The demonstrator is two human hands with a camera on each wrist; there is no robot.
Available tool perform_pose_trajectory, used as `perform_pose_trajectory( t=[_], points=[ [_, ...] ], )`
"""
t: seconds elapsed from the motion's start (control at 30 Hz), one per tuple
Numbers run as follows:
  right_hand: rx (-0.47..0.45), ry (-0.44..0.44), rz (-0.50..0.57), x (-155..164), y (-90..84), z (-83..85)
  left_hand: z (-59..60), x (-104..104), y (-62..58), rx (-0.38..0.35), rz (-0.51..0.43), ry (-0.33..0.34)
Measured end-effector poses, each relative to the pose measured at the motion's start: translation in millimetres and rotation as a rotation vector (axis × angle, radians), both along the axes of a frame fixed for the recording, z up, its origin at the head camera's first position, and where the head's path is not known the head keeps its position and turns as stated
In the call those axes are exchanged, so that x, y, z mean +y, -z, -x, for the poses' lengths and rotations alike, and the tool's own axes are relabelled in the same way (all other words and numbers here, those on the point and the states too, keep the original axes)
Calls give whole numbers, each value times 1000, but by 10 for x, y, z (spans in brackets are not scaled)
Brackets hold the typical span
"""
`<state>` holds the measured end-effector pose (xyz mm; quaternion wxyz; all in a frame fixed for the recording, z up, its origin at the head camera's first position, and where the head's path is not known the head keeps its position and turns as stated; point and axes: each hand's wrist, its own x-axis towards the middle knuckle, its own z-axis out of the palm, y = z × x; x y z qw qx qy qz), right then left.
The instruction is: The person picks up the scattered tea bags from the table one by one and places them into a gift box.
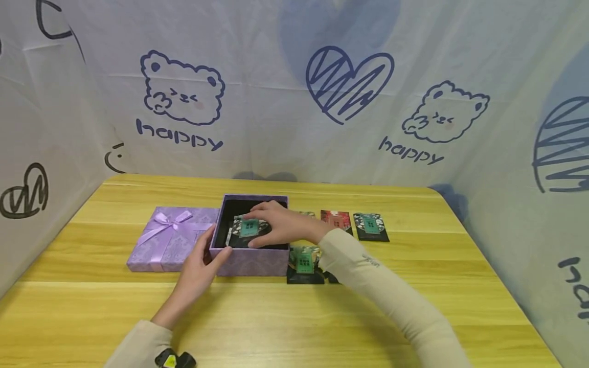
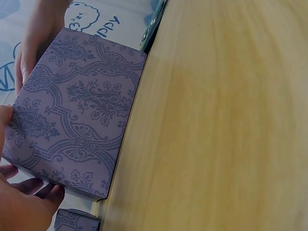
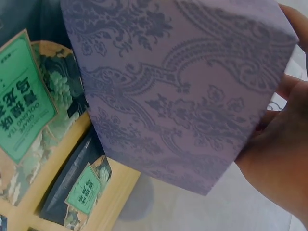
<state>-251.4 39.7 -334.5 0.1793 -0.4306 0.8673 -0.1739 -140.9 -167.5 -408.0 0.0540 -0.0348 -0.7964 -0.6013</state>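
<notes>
A purple patterned box point(image 1: 257, 261) stands without its lid, its dark inside showing. My left hand point(image 1: 195, 266) grips its front left corner, thumb at the front rim and fingers along the left side; the left wrist view shows these fingers point(image 2: 29, 185) against the box point(image 2: 86, 106). Reaching inside over the rim, my right hand point(image 1: 285, 225) pinches a black tea packet point(image 1: 249, 228) with a green label between thumb and fingers. Pale packet edges show beside it in the box. The box wall hides part of the right hand in the left wrist view.
Left of the box lies its purple lid point(image 1: 177, 240) with a ribbon bow. To the right are a red packet point(image 1: 336, 220), a green-labelled packet point(image 1: 370, 227) and a packet point(image 1: 304, 263) near the box; others are partly hidden by my right arm. Printed cloth point(image 1: 267, 122) hangs behind the wooden table point(image 1: 257, 327).
</notes>
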Motion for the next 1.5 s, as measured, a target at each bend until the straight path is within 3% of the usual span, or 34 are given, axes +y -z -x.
perform_pose_trajectory(
  t=[0.8, 0.97, 1.2, 1.37, 1.5],
  points=[
    [53, -6, -26, -58, 91, -60, -6, 16, 44, 21, 27, -14],
    [57, 12, 42, -30, 112, -93, -9, 19, 47, 23, 30, -16],
    [44, 20, 216, 129, 144, -136, -9, 21, 59, 22, 25, -23],
    [64, 69, 329, 348, 116, -128, -5, 17, 67, 22, 26, -31],
    [77, 138, 360, 544, 101, -109, -6, 13, 73, 25, 22, -33]
  ],
)
